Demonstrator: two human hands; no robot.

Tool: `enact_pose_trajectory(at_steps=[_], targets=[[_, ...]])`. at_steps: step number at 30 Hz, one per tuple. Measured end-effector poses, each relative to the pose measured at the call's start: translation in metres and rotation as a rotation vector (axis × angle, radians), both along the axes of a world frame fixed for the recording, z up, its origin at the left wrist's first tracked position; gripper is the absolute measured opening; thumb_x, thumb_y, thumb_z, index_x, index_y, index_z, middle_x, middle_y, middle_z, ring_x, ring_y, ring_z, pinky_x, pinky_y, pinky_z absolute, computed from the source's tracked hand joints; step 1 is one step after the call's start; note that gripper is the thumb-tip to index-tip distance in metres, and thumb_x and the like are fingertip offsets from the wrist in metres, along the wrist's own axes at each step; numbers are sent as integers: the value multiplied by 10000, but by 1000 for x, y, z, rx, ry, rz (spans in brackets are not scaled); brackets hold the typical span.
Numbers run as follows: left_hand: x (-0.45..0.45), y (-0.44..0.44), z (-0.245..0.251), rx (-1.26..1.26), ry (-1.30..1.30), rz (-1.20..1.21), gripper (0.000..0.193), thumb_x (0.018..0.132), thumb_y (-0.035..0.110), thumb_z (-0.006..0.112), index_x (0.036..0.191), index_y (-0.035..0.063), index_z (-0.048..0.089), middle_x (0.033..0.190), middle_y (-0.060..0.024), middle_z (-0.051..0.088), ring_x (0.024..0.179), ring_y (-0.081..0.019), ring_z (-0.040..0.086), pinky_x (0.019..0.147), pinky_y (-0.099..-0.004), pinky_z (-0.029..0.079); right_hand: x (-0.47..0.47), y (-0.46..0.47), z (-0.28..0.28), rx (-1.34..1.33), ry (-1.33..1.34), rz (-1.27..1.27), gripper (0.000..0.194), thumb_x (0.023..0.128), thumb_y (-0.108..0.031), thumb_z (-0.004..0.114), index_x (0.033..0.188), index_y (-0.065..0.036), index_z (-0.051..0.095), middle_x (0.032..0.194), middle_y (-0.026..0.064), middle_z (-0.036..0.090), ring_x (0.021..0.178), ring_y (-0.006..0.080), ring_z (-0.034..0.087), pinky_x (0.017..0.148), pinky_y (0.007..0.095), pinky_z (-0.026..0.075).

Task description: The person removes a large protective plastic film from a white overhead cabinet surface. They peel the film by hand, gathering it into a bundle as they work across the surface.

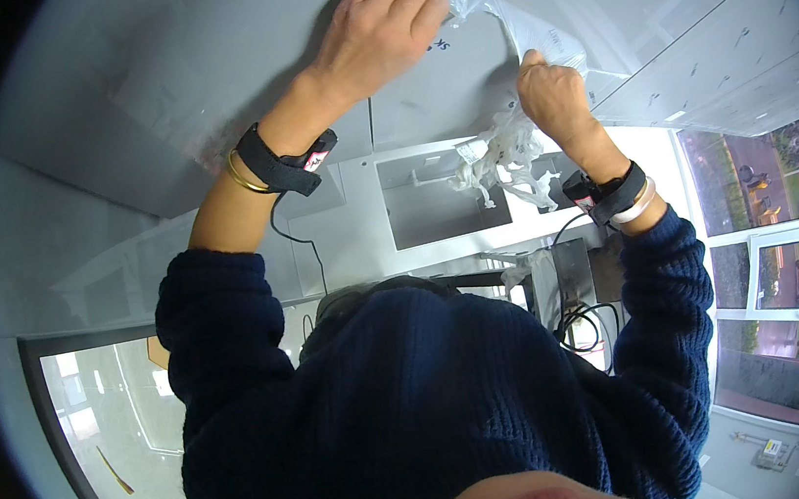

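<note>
Grey cabinet door panels [427, 106] fill the upper part of the view, with a dark gap between two of them. My left hand [385, 29] is closed against the panel near that gap, at one end of a strip of clear plastic film [545, 33]. Its fingertips are hidden, so its hold on the film cannot be told. Lower and to the right, my right hand [553, 95] grips the film, which is partly lifted off the panel. Crumpled film [507, 152] hangs below it. Each wrist wears a black strap with a small device.
Behind the hanging film lies a white countertop [341, 256] with a rectangular sink cutout [432, 209]. A coiled black cable [585, 324] hangs by my right side. Windows [777, 258] stand at the far right, and more film-covered panels [738, 41] run along the upper right.
</note>
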State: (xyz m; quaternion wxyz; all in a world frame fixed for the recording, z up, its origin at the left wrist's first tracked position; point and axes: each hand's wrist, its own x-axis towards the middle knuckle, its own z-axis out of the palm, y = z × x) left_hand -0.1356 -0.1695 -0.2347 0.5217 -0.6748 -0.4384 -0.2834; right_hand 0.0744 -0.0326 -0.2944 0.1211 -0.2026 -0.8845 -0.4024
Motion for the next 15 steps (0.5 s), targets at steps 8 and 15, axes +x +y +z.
enact_pose_trajectory(at_steps=[8,15], targets=[[-2,3,-14,-138,44,-128,125,674,91,599,745,64,500,791,-43,488,778,-190,532,708,-293,461,18,0,41,-547,146,262,292,860,-232,494,869,57,538,538,160,569,553,329,608,504,393,485],[-4,11,-33,-116,-134,-320,116,716,85,587,760,64,482,800,-53,493,769,-221,532,712,-316,458,43,-39,99,-355,389,-299,552,803,-466,584,1028,33,513,685,137,609,658,263,621,546,340,484]])
